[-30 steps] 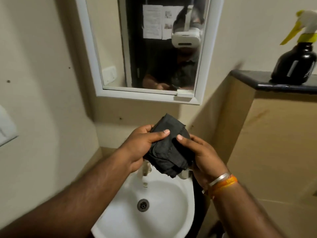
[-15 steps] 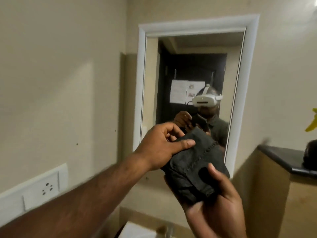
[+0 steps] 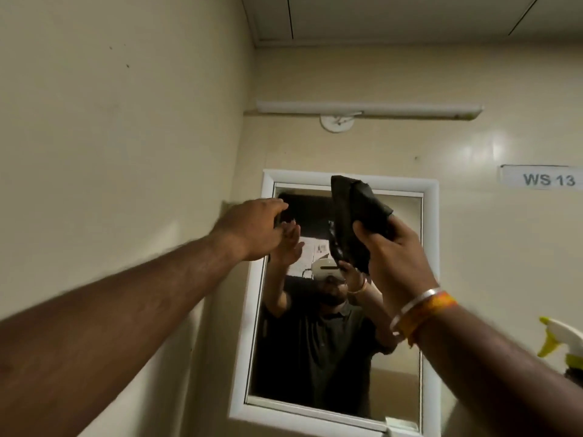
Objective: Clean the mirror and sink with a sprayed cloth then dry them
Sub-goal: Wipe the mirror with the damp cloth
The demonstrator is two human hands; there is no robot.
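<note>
A person's left hand (image 3: 252, 227) reaches toward the upper left corner of a white-framed mirror (image 3: 429, 279) at mid-frame, fingers curled loosely with nothing in them. Right of it, the right hand (image 3: 394, 250) grips a bunched dark cloth (image 3: 353, 222) raised before the mirror's top edge. A spray bottle (image 3: 558, 342) shows at the lower right edge, below a "WS 13" label (image 3: 541, 179).

Cream wall (image 3: 347, 146) carries white-framed mirror (image 3: 429, 279), "WS 13" label (image 3: 541, 179).
</note>
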